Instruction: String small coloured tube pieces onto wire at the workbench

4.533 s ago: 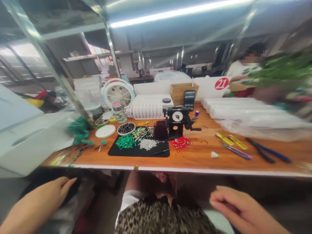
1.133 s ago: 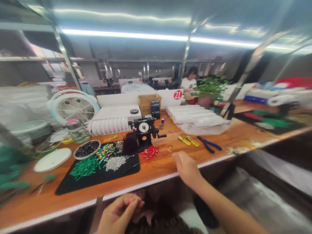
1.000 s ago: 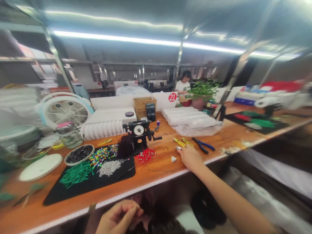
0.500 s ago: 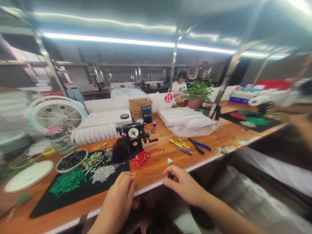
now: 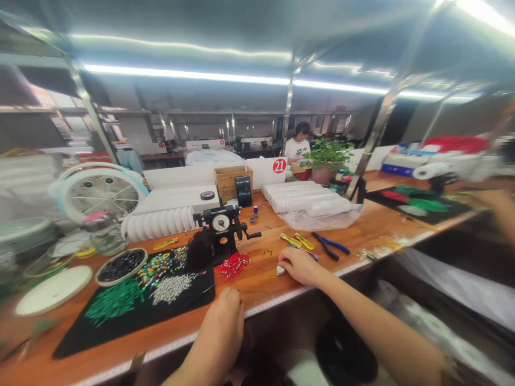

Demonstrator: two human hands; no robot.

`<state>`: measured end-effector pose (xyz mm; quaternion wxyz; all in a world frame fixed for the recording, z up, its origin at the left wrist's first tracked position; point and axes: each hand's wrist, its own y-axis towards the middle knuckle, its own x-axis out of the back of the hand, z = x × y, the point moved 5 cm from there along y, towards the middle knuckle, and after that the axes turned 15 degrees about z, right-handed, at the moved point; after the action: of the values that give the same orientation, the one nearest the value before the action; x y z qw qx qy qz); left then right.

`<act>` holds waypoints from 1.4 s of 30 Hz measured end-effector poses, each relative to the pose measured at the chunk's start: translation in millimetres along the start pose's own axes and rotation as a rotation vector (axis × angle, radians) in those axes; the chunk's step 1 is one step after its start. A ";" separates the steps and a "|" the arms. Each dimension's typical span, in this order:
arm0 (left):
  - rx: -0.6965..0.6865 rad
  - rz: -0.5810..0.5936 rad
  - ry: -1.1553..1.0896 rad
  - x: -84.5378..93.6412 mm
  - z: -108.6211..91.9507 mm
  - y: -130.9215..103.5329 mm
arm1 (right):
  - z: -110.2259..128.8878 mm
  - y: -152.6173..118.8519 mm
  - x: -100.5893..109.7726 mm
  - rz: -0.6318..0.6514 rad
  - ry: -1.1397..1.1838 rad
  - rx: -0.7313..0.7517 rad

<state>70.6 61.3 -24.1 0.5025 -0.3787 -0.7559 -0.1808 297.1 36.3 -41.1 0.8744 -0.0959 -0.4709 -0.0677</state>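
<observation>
My right hand [image 5: 301,266] reaches over the bench with its fingers closed at a small white rounded piece [image 5: 280,271], the fingertips touching its top. Low at the bench's front edge, my left hand [image 5: 226,324] is closed, its back towards me; whatever it holds is hidden. A faint thin dark strand [image 5: 257,292] lies just right of it. Beyond the hands is a pile of red pieces with pale tips [image 5: 233,265], in front of a black hand-cranked device with a dial [image 5: 221,222].
A black mat [image 5: 189,300] carries green strips [image 5: 115,300], silvery pieces [image 5: 173,286] and multicoloured beads [image 5: 155,269]. Blue-handled pliers [image 5: 332,246] and yellow-handled tools [image 5: 303,241] lie beyond my right hand. A wrapped white bundle [image 5: 306,198] is behind; a co-worker's arm [image 5: 502,206] shows far right.
My right hand has moved up and forward from the bench edge to the white piece. My left hand has shifted right and slightly down. The view has moved slightly.
</observation>
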 end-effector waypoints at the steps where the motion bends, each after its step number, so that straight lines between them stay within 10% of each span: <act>1: 0.050 0.002 -0.163 3.2 3.0 -2.6 | 8.6 -2.4 3.0 -0.010 -0.023 0.016; 5: 0.094 -0.074 -0.668 15.5 4.8 -17.5 | 64.6 -27.1 -1.6 -0.083 0.210 0.219; 11: 0.078 -0.149 -0.762 32.8 15.3 -40.2 | 142.5 -53.6 -101.4 0.738 1.470 0.357; 15: 0.204 -0.060 -0.553 48.2 44.9 -28.8 | 142.2 -37.0 -125.2 0.606 1.688 0.239; 20: 0.351 -0.204 -0.126 89.3 89.5 22.8 | 135.1 -17.3 -109.9 0.288 1.073 0.281; 28: 0.479 -0.096 -0.085 97.7 127.7 73.4 | 138.2 -20.0 -107.2 0.289 0.806 0.329; 35: 0.441 -0.203 -0.303 102.2 108.4 27.9 | 136.4 -18.5 -111.9 0.308 1.022 0.302; 42: 0.379 -0.119 -0.816 31.7 63.9 -42.3 | 152.6 -12.7 -114.5 0.347 1.686 0.150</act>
<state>-7.7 88.0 -18.6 0.2126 -0.2762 -0.9323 0.0962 108.1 62.5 -53.4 0.9339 -0.0263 0.3531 0.0497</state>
